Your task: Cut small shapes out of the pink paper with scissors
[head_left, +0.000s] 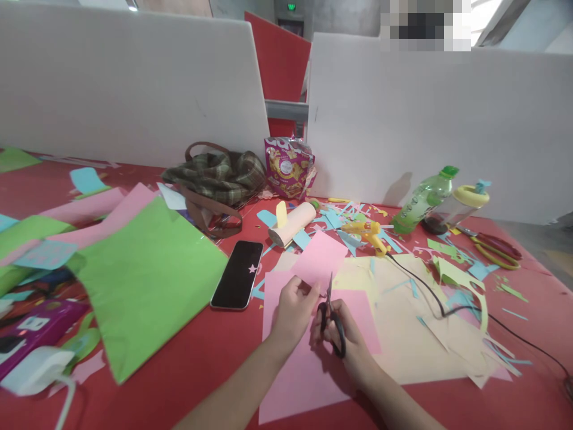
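Note:
My right hand is closed on black-handled scissors, blades pointing up and away from me. My left hand pinches a small pink paper piece right beside the blades. Both hands hover over a large pink sheet lying on the red table. Cream paper lies just right of my right hand.
A black phone lies left of my hands, beside a big green sheet. Farther back are a plaid bag, a snack pouch, a paper roll, a yellow glue gun with black cord, a green bottle, red-handled scissors and several scraps. White partitions wall the back.

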The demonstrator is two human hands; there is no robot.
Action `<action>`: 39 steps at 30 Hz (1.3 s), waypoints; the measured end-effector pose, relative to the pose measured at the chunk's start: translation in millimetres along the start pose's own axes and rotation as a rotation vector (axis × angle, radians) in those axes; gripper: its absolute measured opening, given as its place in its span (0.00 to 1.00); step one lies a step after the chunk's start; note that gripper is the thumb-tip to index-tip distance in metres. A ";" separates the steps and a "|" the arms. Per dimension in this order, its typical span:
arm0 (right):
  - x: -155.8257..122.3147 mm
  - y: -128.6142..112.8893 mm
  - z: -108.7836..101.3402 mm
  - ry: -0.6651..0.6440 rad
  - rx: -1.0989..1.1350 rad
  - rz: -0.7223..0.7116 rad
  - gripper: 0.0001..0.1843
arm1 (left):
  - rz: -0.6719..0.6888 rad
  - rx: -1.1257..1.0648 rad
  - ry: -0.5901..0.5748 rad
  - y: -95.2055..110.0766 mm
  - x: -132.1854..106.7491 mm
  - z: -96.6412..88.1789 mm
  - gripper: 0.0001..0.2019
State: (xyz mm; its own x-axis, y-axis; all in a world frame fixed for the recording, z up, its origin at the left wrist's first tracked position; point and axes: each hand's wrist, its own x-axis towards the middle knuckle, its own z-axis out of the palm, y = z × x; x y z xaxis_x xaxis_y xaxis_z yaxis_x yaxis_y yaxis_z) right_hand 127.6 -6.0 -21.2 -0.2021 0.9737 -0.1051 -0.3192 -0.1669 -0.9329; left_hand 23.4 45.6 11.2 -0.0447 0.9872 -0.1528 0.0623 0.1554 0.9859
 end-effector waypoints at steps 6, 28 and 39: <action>-1.2 -4.4 3.9 0.005 -0.050 -0.025 0.12 | -0.019 -0.028 -0.012 -0.3 0.2 0.4 0.10; -1.5 5.5 8.8 0.132 0.072 0.031 0.12 | 0.088 -0.113 -0.119 1.2 7.4 -6.0 0.05; 0.0 6.2 9.7 0.163 0.074 0.063 0.14 | 0.129 -0.108 -0.108 2.0 8.6 -8.0 0.04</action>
State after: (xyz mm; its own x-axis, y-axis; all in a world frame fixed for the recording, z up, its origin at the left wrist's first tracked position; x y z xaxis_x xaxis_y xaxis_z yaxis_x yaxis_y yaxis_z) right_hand 116.7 -8.5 -23.6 -0.0732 0.9723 -0.2221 -0.3790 -0.2331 -0.8956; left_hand 15.2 54.1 12.4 0.0648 0.9976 -0.0252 -0.0465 0.0283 0.9985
